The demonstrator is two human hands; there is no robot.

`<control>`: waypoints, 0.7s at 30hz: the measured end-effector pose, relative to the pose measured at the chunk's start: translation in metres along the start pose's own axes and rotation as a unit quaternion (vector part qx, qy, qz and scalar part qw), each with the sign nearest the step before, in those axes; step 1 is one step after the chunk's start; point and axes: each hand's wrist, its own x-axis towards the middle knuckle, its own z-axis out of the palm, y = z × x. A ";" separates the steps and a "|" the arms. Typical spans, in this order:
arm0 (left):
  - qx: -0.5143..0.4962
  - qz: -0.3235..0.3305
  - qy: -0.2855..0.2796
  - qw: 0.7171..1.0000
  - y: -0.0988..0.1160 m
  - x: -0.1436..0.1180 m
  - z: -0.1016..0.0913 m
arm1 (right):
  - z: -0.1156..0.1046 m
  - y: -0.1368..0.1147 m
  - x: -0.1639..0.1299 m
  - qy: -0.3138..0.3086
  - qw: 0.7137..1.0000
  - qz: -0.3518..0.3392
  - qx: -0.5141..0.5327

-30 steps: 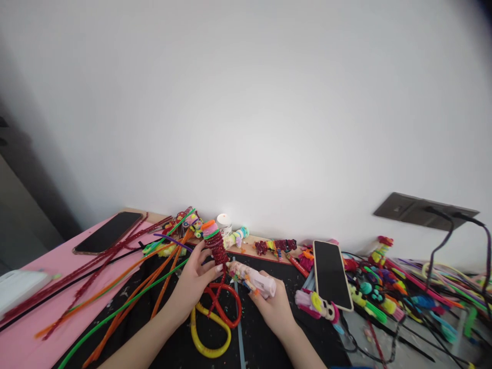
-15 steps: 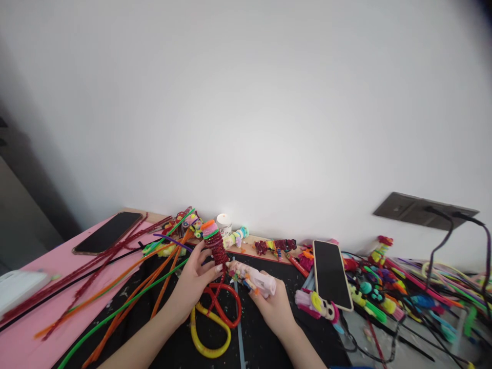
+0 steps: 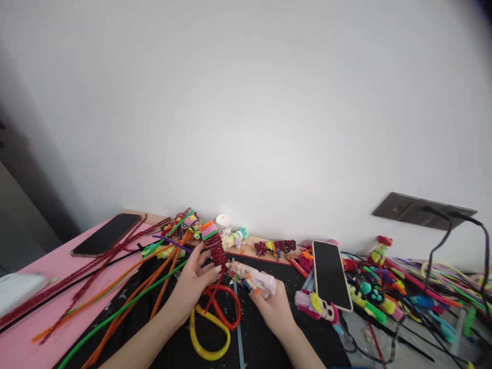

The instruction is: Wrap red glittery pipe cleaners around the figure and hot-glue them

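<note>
- Far left edge of the bench (image 3: pixel 46 266): a white object (image 3: pixel 19 290) lay partly out of view on the pink surface; a dark phone (image 3: pixel 106 233) lay face up near the back left corner, apart from the work.
- Left of centre: long pipe cleaners (image 3: pixel 115 294) in red, orange and green fanned out from the black mat (image 3: pixel 169 338) toward the left edge, loose and within reach of the left hand.
- Centre: the left hand (image 3: pixel 188 287) held the red coiled piece (image 3: pixel 216 247) upright, fingers closed around its lower turns in a light grip, apparently to steady it; the piece was capped with pink, green and orange bands and stood just above the mat.
- Below it, a red loop (image 3: pixel 226 307) and a yellow loop (image 3: pixel 209 333) lay on the mat, the red one trailing from the coil.
- Right of centre: the right hand (image 3: pixel 274 310) was wrapped fully around the pale glue gun (image 3: pixel 255 279), the grip closed on its handle, the nozzle aimed left and touching or nearly touching the base of the coil; contact could not be confirmed.
- Back edge: a small white pot (image 3: pixel 223 223) and finished coiled figures (image 3: pixel 274 246) stood along the wall.
- Right: a second phone (image 3: pixel 331 274) rested tilted on clutter; beyond it, toward the right edge, lay heaped coloured scraps (image 3: pixel 384 297) and cables (image 3: pixel 442 241) running to a wall socket (image 3: pixel 423 210).
</note>
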 end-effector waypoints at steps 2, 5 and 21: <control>-0.013 -0.003 -0.005 1.000 0.001 -0.001 0.001 | 0.000 0.000 0.000 -0.005 1.000 0.001 0.006; -0.032 -0.007 -0.012 0.999 0.002 -0.001 0.002 | -0.002 0.000 0.002 -0.020 0.999 -0.007 0.024; -0.055 -0.025 -0.027 0.998 0.008 -0.003 0.006 | -0.003 -0.004 0.006 -0.030 0.999 0.017 0.042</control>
